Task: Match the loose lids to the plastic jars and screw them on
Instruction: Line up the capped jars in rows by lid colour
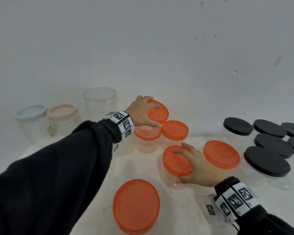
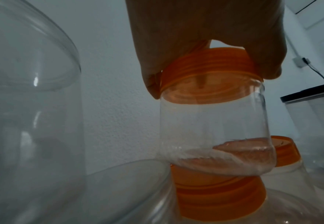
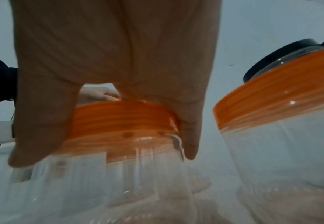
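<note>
Head view: black-lidded jars (image 1: 238, 128) rightward.

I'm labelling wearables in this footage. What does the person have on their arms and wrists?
Both arms are covered by long black fabric sleeves, the left sleeve and the right sleeve. Each wrist carries a white band of flat square panels printed with black-and-white square code markers: the left wristband and the right wristband. The left hand and right hand are bare, with no gloves.

My left arm reaches far forward, left hand (image 1: 143, 110) clamped over an orange lid (image 1: 158, 112); my right hand (image 1: 196, 164) grips another lid (image 1: 176, 161), fingers apparently curled round its rim
</note>
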Motion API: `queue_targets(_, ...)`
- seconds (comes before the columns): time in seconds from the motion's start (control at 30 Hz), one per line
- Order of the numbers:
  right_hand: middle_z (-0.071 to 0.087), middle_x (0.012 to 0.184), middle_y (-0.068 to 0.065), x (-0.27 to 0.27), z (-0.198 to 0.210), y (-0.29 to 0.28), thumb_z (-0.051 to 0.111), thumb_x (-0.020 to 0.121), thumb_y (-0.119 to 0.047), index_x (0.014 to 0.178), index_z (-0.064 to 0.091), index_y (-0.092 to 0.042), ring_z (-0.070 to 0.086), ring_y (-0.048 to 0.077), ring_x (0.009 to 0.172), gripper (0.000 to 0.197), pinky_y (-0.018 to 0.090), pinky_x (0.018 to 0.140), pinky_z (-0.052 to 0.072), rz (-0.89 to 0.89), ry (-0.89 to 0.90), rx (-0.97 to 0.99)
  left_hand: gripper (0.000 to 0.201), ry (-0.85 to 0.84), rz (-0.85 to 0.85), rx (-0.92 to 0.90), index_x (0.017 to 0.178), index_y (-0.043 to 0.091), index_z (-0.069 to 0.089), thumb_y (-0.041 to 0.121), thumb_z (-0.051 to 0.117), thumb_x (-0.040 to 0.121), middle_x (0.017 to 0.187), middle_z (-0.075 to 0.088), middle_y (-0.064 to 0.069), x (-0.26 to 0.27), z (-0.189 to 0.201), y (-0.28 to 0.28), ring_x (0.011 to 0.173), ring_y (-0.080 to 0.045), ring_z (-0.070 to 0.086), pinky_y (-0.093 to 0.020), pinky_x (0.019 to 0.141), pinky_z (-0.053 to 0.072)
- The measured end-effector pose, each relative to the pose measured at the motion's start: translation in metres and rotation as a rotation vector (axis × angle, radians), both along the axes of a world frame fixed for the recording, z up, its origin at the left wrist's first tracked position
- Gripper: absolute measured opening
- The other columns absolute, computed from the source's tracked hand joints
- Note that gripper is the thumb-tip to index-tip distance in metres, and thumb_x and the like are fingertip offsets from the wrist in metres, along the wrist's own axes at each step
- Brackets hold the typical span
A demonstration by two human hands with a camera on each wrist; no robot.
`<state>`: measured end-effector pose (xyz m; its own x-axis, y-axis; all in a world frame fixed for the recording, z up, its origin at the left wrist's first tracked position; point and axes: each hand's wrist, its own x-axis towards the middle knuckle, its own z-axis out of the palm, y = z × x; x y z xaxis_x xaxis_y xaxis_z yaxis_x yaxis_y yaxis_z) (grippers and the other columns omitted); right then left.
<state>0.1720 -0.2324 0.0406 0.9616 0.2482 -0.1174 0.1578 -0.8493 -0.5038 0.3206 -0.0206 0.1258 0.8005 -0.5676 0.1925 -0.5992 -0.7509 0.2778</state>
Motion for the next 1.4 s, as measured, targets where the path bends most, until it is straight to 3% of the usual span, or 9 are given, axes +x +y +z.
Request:
queue_targets(0.33, 0.001, 0.152, -0.010, 0.000, -0.008, -0.001, 0.081, 0.067, -0.035, 0.136, 0.030, -0.042, 0.017, 0.016, 0.137, 0.086, 0.031, 0.110, 0.028, -0.034, -0.041, 0.086, 0.073, 0.116, 0.070, -0.016, 0.141, 0.028, 0.035, 0.049, 0.066, 0.079, 0.151, 0.022, -0.011, 0.011, -0.008, 0.000, 0.138, -0.029, 0.015, -0.045, 0.111, 0.020)
queue_targets(0.53, 0.023, 0.136, -0.011, 0.000, -0.007, 0.002, 0.086, 0.057, -0.034, 0.131, 0.040, -0.037, 0.030, 0.009, 0.125, 0.087, 0.021, 0.099, 0.031, -0.128, -0.165, 0.156, 0.063, 0.078, -0.015, -0.060, 0.137, 0.020, 0.043, 0.035, 0.068, 0.082, 0.141, 0.035, -0.005, 0.015, -0.008, 0.006, 0.131, -0.021, 0.025, -0.030, 0.106, 0.023)
queue_targets(0.63, 0.030, 0.132, -0.011, -0.001, 0.011, 0.001, 0.087, 0.054, -0.037, 0.127, 0.047, -0.037, 0.035, 0.007, 0.122, 0.084, 0.022, 0.101, 0.034, -0.162, -0.283, 0.245, 0.060, 0.084, -0.033, -0.109, 0.136, 0.019, 0.044, 0.031, 0.068, 0.082, 0.137, 0.037, -0.004, 0.015, -0.011, 0.008, 0.129, -0.018, 0.027, -0.025, 0.103, 0.022)
queue_targets(0.73, 0.033, 0.131, -0.008, 0.007, 0.037, 0.002, 0.086, 0.051, -0.039, 0.126, 0.049, -0.034, 0.038, 0.004, 0.118, 0.084, 0.014, 0.095, 0.033, -0.213, -0.436, 0.372, 0.060, 0.070, -0.026, -0.150, 0.137, 0.018, 0.043, 0.031, 0.067, 0.083, 0.137, 0.036, -0.004, 0.015, -0.018, 0.006, 0.130, -0.019, 0.026, -0.023, 0.103, 0.020)
queue_targets(0.87, 0.029, 0.136, 0.000, 0.040, 0.058, 0.003, 0.085, 0.061, -0.022, 0.131, 0.046, -0.025, 0.034, 0.014, 0.124, 0.080, 0.026, 0.102, 0.032, -0.362, -0.545, 0.417, 0.061, 0.034, -0.003, -0.169, 0.138, 0.019, 0.040, 0.034, 0.066, 0.084, 0.136, 0.035, -0.006, 0.015, -0.027, 0.005, 0.131, -0.021, 0.024, -0.027, 0.107, 0.020)
queue_targets(1.07, 0.024, 0.143, 0.008, 0.093, 0.036, 0.007, 0.084, 0.064, -0.025, 0.136, 0.039, -0.015, 0.028, 0.025, 0.133, 0.085, 0.032, 0.106, 0.029, -0.459, -0.519, 0.365, 0.063, -0.006, -0.022, -0.174, 0.138, 0.017, 0.040, 0.037, 0.065, 0.084, 0.136, 0.035, -0.007, 0.016, -0.032, 0.004, 0.131, -0.022, 0.024, -0.025, 0.107, 0.017)
queue_targets(1.17, 0.024, 0.143, 0.010, 0.106, 0.027, 0.014, 0.085, 0.064, -0.026, 0.139, 0.032, -0.011, 0.030, 0.026, 0.132, 0.093, 0.038, 0.108, 0.031, -0.487, -0.563, 0.415, 0.062, -0.024, -0.022, -0.205, 0.138, 0.017, 0.041, 0.035, 0.066, 0.084, 0.137, 0.036, -0.007, 0.018, -0.035, 0.006, 0.131, -0.022, 0.024, -0.025, 0.107, 0.016)
queue_targets(1.3, 0.017, 0.150, 0.009, 0.113, 0.016, 0.013, 0.086, 0.064, -0.023, 0.147, 0.008, -0.011, 0.025, 0.019, 0.136, 0.115, 0.028, 0.108, 0.025, -0.576, -0.504, 0.611, 0.062, -0.028, -0.025, -0.239, 0.137, 0.017, 0.042, 0.034, 0.066, 0.083, 0.137, 0.036, -0.007, 0.020, -0.037, 0.006, 0.132, -0.022, 0.023, -0.026, 0.107, 0.017)
queue_targets(1.4, 0.026, 0.146, 0.010, 0.115, 0.003, 0.013, 0.087, 0.062, -0.018, 0.145, 0.006, -0.011, 0.033, 0.021, 0.132, 0.116, 0.037, 0.110, 0.031, -0.599, -0.427, 0.704, 0.061, -0.032, -0.028, -0.255, 0.137, 0.018, 0.042, 0.034, 0.066, 0.083, 0.137, 0.036, -0.006, 0.022, -0.039, 0.006, 0.132, -0.021, 0.022, -0.024, 0.106, 0.015)
